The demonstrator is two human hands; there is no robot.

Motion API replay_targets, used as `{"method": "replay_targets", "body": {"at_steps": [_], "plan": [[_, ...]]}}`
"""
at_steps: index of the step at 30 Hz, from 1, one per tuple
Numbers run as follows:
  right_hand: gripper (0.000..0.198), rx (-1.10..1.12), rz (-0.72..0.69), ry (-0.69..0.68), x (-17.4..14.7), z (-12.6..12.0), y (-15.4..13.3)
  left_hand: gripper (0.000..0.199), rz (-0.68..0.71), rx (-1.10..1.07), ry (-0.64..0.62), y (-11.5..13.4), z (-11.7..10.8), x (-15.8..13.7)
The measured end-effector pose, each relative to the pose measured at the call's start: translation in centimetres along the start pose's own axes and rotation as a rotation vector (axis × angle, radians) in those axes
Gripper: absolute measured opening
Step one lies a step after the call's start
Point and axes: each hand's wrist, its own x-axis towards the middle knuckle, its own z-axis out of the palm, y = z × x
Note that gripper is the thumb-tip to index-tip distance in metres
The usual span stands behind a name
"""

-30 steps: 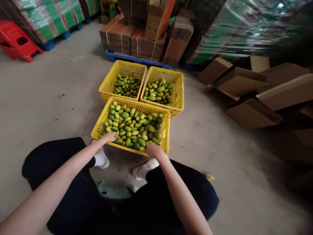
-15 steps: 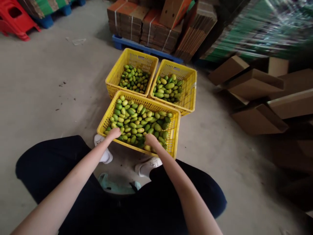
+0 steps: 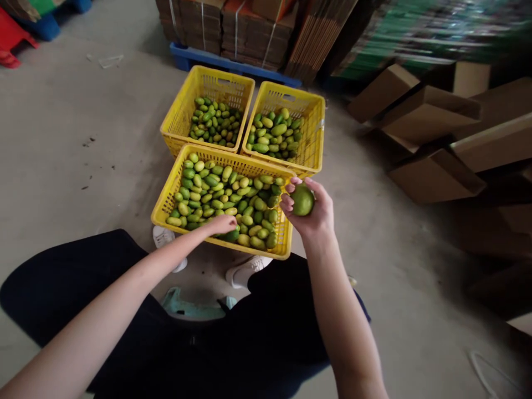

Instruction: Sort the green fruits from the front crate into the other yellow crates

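Observation:
My right hand is turned palm up just past the right rim of the front yellow crate. Its fingers are wrapped round a smooth green fruit. Low over the near side of the same crate, my left hand is closed, back of the hand up. What it grips, if anything, is hidden. Green and yellowish oval fruits fill much of this crate. A darker green fruit lies right by the left hand.
Behind stand two more yellow crates, left and right, both partly filled with similar fruit. Flattened cartons lie on a blue pallet. Open cardboard boxes are piled at right. My shoes are close to the front crate.
My right hand has risen out of the front crate to the right and turned palm up, now showing the green fruit. My left hand has moved right along the near side. The view has shifted slightly.

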Motion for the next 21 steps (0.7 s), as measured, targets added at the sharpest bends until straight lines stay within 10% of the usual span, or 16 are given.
{"method": "replay_targets", "body": {"at_steps": [8,17,21], "plan": [[0.009,0.208,0.011,0.216,0.2,-3.9,-1.5,0.03,0.065,0.447,-0.156,4.5,7.6,2.6],[0.01,0.176,0.049,0.142,0.0,-3.5,-2.4,0.027,0.144,0.521,-0.14,3.8,5.3,1.6],[0.01,0.192,0.025,0.199,-0.4,-1.9,-1.9,0.035,0.283,0.13,-0.118,3.4,2.0,0.5]]}}
